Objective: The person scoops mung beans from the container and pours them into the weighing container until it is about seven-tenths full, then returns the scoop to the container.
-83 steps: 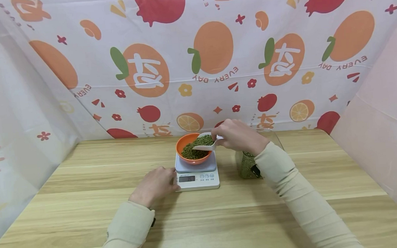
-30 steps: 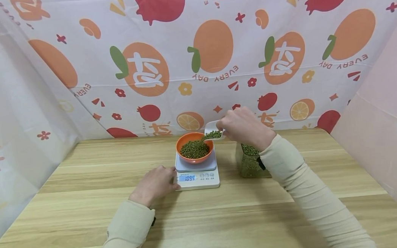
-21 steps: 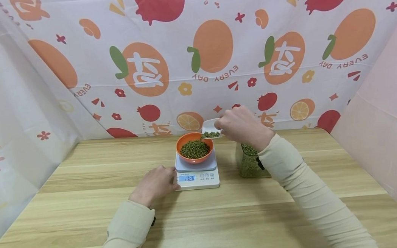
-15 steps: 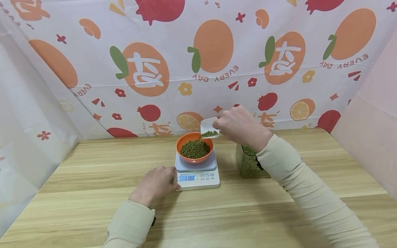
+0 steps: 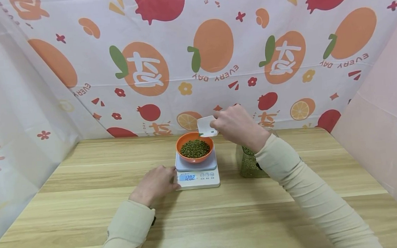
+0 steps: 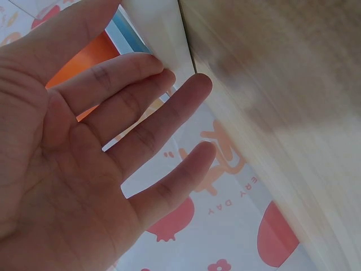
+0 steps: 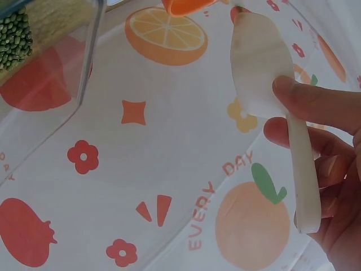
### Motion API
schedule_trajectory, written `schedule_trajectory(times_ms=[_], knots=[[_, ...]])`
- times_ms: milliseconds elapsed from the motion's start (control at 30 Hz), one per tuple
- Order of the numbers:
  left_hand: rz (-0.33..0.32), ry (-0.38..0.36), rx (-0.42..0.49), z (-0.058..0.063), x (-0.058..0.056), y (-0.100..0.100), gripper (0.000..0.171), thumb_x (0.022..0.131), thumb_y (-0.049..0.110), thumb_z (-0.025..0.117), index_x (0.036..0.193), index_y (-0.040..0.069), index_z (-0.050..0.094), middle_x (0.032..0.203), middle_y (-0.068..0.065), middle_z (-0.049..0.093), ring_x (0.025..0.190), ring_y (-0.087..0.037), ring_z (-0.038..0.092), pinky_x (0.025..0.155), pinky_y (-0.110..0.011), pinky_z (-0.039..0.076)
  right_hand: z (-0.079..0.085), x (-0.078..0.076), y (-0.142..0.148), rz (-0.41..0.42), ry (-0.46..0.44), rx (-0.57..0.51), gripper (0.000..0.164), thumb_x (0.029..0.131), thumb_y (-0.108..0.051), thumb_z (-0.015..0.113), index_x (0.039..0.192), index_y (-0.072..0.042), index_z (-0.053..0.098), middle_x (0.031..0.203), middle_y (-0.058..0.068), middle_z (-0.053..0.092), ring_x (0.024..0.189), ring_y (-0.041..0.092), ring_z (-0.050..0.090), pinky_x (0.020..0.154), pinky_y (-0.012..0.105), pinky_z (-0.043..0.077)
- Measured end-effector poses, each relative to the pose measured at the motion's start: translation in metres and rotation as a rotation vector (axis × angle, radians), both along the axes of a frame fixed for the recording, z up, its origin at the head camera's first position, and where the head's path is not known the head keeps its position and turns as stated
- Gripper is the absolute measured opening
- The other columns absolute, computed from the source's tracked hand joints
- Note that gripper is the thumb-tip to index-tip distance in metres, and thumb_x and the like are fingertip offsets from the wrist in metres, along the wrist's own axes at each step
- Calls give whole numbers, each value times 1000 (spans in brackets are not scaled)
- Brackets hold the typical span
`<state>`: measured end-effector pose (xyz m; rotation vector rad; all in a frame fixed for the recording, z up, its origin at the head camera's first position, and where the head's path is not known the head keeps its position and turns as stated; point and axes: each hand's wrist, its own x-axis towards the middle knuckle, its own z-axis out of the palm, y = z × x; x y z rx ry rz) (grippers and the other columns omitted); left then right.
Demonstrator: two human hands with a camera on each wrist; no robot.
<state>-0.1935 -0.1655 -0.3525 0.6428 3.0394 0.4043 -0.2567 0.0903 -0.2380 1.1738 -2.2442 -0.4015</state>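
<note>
My right hand (image 5: 237, 125) grips a white scoop (image 5: 205, 126) tilted over the right rim of an orange bowl (image 5: 194, 161). Just a few green beans cling to the scoop. In the right wrist view, thumb and fingers pinch its handle (image 7: 304, 180) near the blade. Green mung beans (image 5: 194, 149) fill much of the bowl, which stands on a white kitchen scale (image 5: 207, 183); the lit display (image 5: 187, 177) reads about 120.2. My left hand (image 5: 156, 185) touches the scale's left edge, its fingers loosely extended in the left wrist view (image 6: 84, 141).
Right of the scale stands a clear container (image 5: 250, 170) of mung beans, partly hidden behind the right forearm. A fruit-printed cloth (image 5: 217, 92) hangs directly behind the wooden table (image 5: 204, 222), and pale cloth closes both sides.
The scoop has moved from low in the bowl to above its rim, tipping leftward and emptying its beans. The display went from about 109.9 to 120.2. The left hand stays put.
</note>
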Motion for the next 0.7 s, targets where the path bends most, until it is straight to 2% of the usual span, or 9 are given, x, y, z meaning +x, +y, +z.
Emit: schedule_trajectory(times_ms=[367, 567, 700], knots=[[5, 2, -3, 1, 0, 1, 23, 82, 15, 86, 72, 8, 65, 105, -15, 72, 62, -14, 47, 58, -28, 40, 1, 1, -1, 8, 42, 9, 24, 86, 7, 69, 88, -14, 80, 71, 1, 63, 49, 15, 37, 44, 29, 35], [5, 1, 0, 1, 1, 1, 26, 81, 14, 86, 71, 9, 63, 80, -5, 63, 60, -13, 45, 57, -28, 38, 0, 2, -1, 4, 39, 18, 21, 87, 4, 71, 92, -14, 81, 74, 2, 65, 49, 15, 40, 44, 29, 40], [7, -2, 1, 1, 1, 1, 25, 81, 14, 86, 71, 8, 64, 86, -7, 67, 60, -13, 45, 57, -28, 38, -1, 2, -1, 12, 36, 12, 21, 87, 4, 70, 91, -14, 81, 74, 2, 65, 49, 15, 41, 44, 29, 41]])
